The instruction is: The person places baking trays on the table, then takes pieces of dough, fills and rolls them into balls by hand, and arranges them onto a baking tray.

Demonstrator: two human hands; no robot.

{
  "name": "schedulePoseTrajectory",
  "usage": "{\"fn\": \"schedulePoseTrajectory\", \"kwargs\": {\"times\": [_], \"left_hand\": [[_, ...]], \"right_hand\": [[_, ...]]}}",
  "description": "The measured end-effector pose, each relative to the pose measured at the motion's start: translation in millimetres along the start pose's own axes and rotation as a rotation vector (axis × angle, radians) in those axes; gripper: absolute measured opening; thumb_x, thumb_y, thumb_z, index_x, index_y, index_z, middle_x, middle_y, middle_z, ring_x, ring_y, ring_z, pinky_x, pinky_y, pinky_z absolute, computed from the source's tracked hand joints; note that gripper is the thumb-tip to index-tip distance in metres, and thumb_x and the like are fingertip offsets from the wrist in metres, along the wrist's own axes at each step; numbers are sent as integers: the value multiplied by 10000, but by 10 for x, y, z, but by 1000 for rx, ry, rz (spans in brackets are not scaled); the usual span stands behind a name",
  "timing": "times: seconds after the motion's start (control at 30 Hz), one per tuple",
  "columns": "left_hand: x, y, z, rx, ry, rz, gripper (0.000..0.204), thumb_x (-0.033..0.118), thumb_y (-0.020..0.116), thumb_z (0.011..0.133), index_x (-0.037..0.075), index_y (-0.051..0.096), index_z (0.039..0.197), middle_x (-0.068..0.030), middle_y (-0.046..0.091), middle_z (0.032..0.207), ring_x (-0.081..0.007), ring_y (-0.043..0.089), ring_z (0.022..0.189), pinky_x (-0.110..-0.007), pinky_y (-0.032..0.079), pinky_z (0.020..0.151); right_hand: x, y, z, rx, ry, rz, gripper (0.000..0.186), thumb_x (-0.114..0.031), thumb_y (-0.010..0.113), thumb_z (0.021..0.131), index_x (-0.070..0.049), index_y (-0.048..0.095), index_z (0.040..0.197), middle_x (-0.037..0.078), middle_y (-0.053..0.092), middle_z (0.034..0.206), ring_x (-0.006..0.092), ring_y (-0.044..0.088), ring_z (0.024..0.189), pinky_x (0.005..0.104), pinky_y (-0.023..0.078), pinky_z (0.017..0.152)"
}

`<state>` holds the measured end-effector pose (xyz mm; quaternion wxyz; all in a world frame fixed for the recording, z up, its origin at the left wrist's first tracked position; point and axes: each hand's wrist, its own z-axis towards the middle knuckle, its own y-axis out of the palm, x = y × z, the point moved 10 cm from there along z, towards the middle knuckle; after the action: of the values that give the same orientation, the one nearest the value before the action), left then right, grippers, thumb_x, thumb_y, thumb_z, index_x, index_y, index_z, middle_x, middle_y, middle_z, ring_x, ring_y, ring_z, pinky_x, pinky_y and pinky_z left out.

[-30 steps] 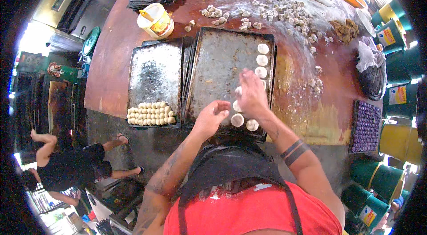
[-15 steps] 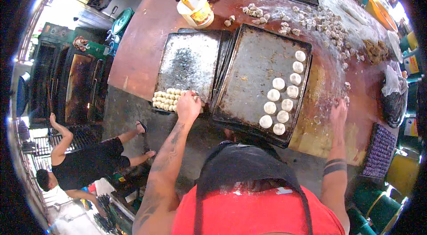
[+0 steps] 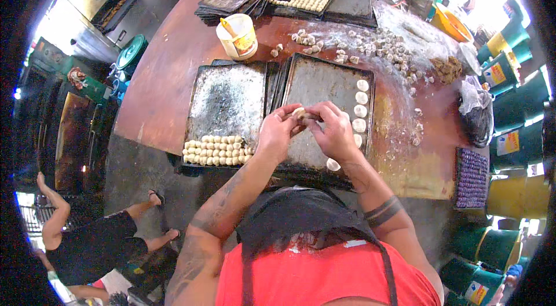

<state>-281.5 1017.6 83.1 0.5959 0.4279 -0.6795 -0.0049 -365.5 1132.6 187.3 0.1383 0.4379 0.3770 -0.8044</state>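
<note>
One dough piece (image 3: 299,111) is pinched between the fingertips of the left hand (image 3: 277,133) and right hand (image 3: 335,133), mid-frame over the tray (image 3: 324,83); pale rounds (image 3: 360,111) are lined up right of it, nearer the right hand

Looks bright over most of the table (image 3: 156,97). Burns out to white beyond its far right corner, and again past its left edge. Gleams silvery across the left tray (image 3: 225,93), duller across the right tray (image 3: 313,80). Sinks into shade under the table's near edge and around the drums (image 3: 492,245) off its right edge. Reads fairly sharp at the dough rounds (image 3: 360,111), but renders the dough piece (image 3: 299,112) small and indistinct. Bends straight lines toward the rim, bowing the table's far edge. Softens well beyond the table's left edge, then closes into black corners flecked with coloured noise.
</note>
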Motion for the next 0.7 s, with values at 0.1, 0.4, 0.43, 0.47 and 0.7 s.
{"fn": "schedulePoseTrajectory", "kwargs": {"times": [0.1, 0.4, 0.43, 0.47, 0.7], "left_hand": [[97, 97, -79, -53, -50, -58, 371, 63, 630, 1027, 0, 556, 1385, -81, 672, 1201, -149, 665, 1057, -281, 554, 958], [375, 338, -164, -251, -22, -44, 366, 69, 719, 971, -30, 634, 1312, -125, 705, 1202, -178, 679, 1062, -321, 568, 935], [407, 421, -185, -286, -43, -97, 347, 61, 745, 949, -45, 658, 1268, -133, 708, 1185, -187, 692, 1034, -330, 581, 895], [496, 468, -187, -292, -7, -119, 347, 61, 745, 949, -45, 658, 1268, -133, 708, 1185, -187, 692, 1034, -330, 581, 895], [874, 702, -339, -160, 431, 527, 321, 96, 671, 1010, -72, 613, 1277, -113, 640, 1271, -198, 672, 1124, -310, 581, 948]], "right_hand": [[-434, 86, -20, 55, -194, -205, 327, 21, 721, 852, -13, 704, 1176, 145, 676, 1074, 313, 676, 933, 404, 570, 843], [152, 70, -146, -75, 425, 369, 323, -130, 754, 960, -53, 646, 1254, 31, 670, 1061, 137, 639, 958, 297, 539, 813], [140, 76, -142, 25, 432, 700, 258, -103, 717, 974, -55, 632, 1213, 22, 681, 1043, 131, 642, 942, 306, 545, 820], [94, 108, -132, 12, 405, 712, 258, -103, 717, 974, -55, 632, 1213, 22, 681, 1043, 131, 642, 942, 306, 545, 820], [-300, -419, -131, 460, 132, 81, 306, -90, 740, 919, -50, 693, 1218, 109, 661, 1152, 245, 668, 1010, 369, 552, 926]]}}
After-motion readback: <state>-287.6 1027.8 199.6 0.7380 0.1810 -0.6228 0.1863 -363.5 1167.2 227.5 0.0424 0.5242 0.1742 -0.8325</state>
